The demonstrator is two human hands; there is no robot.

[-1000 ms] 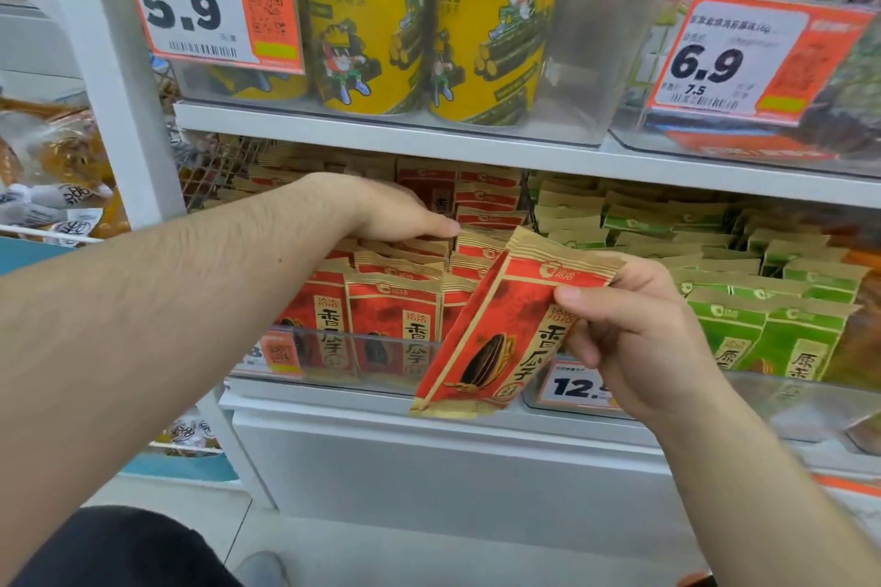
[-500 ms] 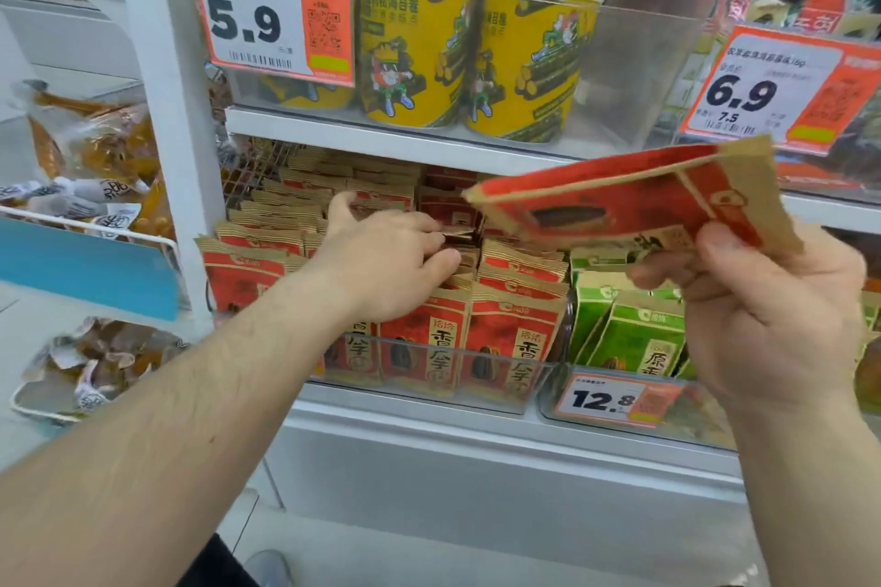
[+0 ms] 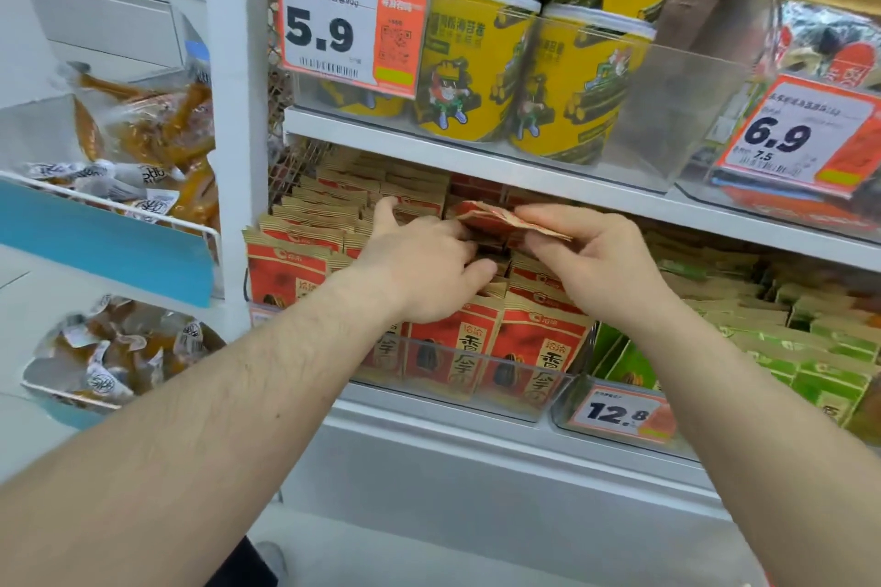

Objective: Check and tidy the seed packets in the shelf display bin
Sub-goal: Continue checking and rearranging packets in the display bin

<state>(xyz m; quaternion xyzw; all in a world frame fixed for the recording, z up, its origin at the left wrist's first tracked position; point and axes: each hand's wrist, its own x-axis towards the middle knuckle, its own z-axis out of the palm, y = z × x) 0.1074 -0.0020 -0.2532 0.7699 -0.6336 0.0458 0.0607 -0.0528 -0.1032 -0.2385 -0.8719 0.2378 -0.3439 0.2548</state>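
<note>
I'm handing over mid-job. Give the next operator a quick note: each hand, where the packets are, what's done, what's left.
Right hand: pinches one red seed packet, held nearly flat above the rows at the back of the clear display bin.
Left hand: fingers pushed in among the standing red packets, parting them.
Done: front rows stand upright, faces out.
Left: slot the held packet into the gap, then straighten the rows. The green packets in the next bin look untouched.
</note>
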